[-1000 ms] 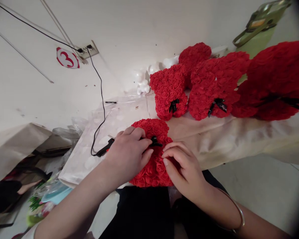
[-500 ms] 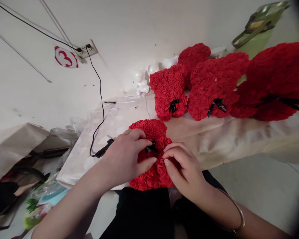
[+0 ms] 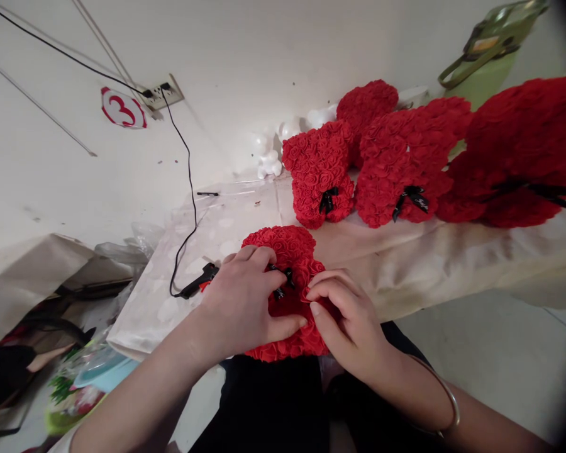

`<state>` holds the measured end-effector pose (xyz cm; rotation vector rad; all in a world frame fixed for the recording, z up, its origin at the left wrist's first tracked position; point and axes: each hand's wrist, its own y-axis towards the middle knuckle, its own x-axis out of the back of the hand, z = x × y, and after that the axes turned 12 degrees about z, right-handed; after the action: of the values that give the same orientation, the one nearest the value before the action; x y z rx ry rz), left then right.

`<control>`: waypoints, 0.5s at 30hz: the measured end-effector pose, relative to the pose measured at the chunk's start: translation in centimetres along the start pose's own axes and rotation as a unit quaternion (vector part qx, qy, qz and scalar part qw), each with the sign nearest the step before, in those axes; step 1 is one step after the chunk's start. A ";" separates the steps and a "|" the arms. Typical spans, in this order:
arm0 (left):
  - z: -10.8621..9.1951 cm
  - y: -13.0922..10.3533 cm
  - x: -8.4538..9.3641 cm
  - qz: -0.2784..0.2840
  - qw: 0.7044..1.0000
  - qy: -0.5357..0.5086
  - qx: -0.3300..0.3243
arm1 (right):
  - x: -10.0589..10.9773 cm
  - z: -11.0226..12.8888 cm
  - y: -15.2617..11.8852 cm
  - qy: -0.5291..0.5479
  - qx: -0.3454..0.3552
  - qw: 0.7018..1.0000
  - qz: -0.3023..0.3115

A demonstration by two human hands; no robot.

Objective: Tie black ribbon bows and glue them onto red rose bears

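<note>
A teddy bear made of red foam roses (image 3: 290, 241) lies on the covered table's near edge, partly hidden by both hands. A black ribbon bow with light lettering (image 3: 288, 277) sits on it, just beyond my left fingers. My left hand (image 3: 243, 299) grips the bear's left side, its thumb stretched across the roses and its other fingers curled over the top. On the opposite side, my right hand (image 3: 346, 311) has thumb and index finger pinched together at a red rose on the bear. A black glue gun (image 3: 199, 281) lies left of the bear, partly behind my left hand.
Finished red rose bears with black bows, including a small one (image 3: 318, 170), line the table's back right. White foam bears (image 3: 266, 157) stand by the wall. The gun's black cord (image 3: 188, 157) runs to a wall outlet (image 3: 163, 93). Plastic and a blue basin (image 3: 106, 371) lie low on the left.
My left hand has shifted slightly down, with its thumb reaching further right and more of the bow uncovered. My right hand stays at nearly the same place.
</note>
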<state>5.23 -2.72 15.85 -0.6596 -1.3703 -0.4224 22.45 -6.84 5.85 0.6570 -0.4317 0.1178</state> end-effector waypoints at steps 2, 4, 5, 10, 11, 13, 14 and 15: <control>0.4 -0.7 0.1 -0.024 0.998 -0.049 -0.009 | 0.2 0.0 -0.3 0.009 0.002 1.000 -0.009; 1.3 -1.7 0.0 -0.064 0.992 -0.108 -0.001 | 0.3 -0.2 -0.8 0.022 0.000 0.999 -0.031; 1.8 -2.4 -0.3 -0.081 0.987 -0.137 0.013 | 0.3 -0.5 -1.0 0.029 -0.007 0.998 -0.046; 4.6 -5.5 -3.5 -0.058 0.948 -0.290 0.122 | 0.5 -3.3 -1.9 0.069 -0.113 0.989 -0.068; 4.9 -5.9 -4.2 -0.040 0.936 -0.324 0.135 | 0.6 -3.8 -1.9 0.082 -0.144 0.985 -0.048; 5.0 -6.6 -5.4 0.007 0.909 -0.390 0.148 | 0.8 -4.5 -1.9 0.118 -0.191 0.974 0.023; 4.7 -6.9 -5.8 0.033 0.896 -0.417 0.148 | 0.9 -4.6 -1.8 0.136 -0.201 0.968 0.065; 4.4 -7.1 -6.1 0.056 0.886 -0.438 0.143 | 1.1 -4.4 -1.8 0.152 -0.202 0.962 0.102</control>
<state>-3.64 -5.82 11.48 -0.7057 -2.1816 0.2250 25.40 -5.59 2.20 0.1845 -0.2144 0.3122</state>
